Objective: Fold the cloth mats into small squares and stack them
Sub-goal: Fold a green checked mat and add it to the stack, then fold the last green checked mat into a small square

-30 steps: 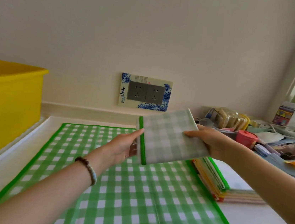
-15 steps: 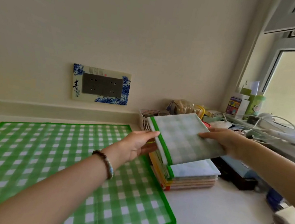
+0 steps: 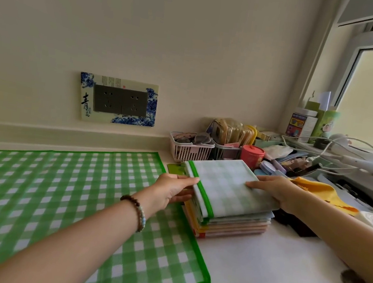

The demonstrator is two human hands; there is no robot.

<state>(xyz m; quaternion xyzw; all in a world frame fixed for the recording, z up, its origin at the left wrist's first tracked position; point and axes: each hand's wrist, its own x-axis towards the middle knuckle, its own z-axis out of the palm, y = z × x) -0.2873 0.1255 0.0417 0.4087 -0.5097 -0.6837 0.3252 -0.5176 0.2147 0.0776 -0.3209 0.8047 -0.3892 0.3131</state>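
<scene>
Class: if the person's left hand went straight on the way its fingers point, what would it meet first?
The left hand points right at the folded green-checked mat atop the stack; it would meet that mat's green-trimmed edge first, which its fingertips seem to pinch.

Two hands are in view, the left hand [image 3: 172, 192] and the right hand [image 3: 278, 192], with one beaded bracelet [image 3: 139, 213] on the left wrist. One unfolded green checked mat [image 3: 56, 196] lies spread on the tabletop [image 3: 259, 268]. There is one stack [image 3: 235, 229] of folded mats, its layers too thin to count for sure, topped by one folded mat [image 3: 229, 189] in green check. On the wall, one decorated frame [image 3: 86, 105] holds two sockets [image 3: 120, 101]. Behind stand two small baskets [image 3: 189, 152], one red tin [image 3: 252, 155] and one yellow cloth [image 3: 322, 191].
</scene>
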